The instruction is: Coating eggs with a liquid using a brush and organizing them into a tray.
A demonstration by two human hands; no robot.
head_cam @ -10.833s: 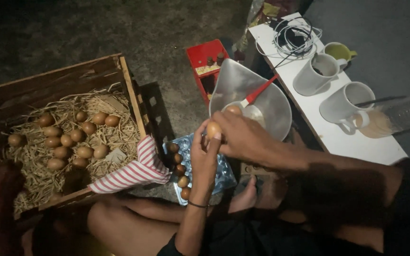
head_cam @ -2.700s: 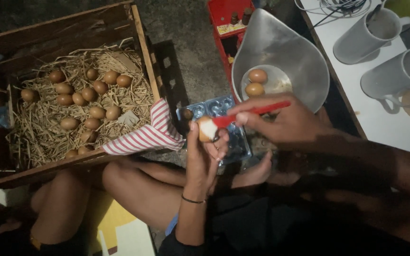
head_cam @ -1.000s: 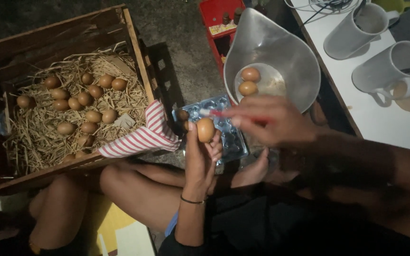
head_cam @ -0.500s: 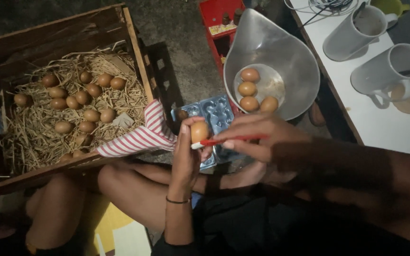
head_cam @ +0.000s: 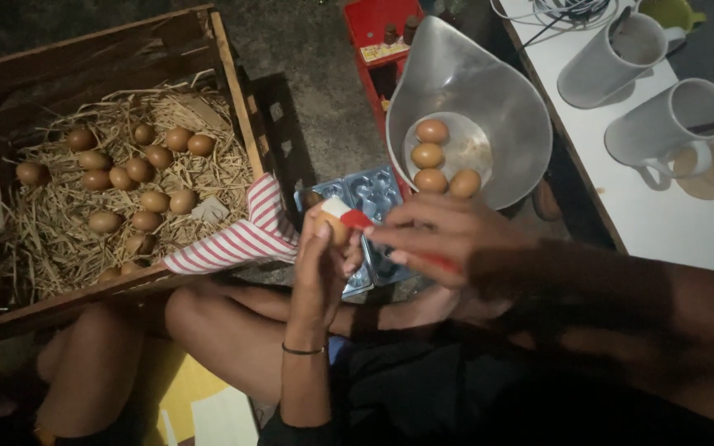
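My left hand (head_cam: 320, 268) is raised above my lap and wrapped around a brown egg (head_cam: 334, 225). My right hand (head_cam: 440, 244) grips a red-handled brush (head_cam: 355, 217) whose white tip rests on that egg. Beyond my hands stands a metal scale bowl (head_cam: 502, 91) holding several brown eggs (head_cam: 432, 155). A blue egg tray (head_cam: 369, 194) lies on the ground under my hands, mostly hidden by them.
A wooden crate (head_cam: 233, 107) with straw and several eggs (head_cam: 146, 177) sits at the left, a red-and-white striped cloth (head_cam: 237, 239) over its corner. A white table (head_cam: 687, 223) on the right carries two white jugs (head_cam: 671, 124). A red box (head_cam: 378, 33) stands behind the bowl.
Over the earlier frames more eggs have come into the metal bowl. In the last second my left hand kept an egg while my right hand brought the brush tip onto it.
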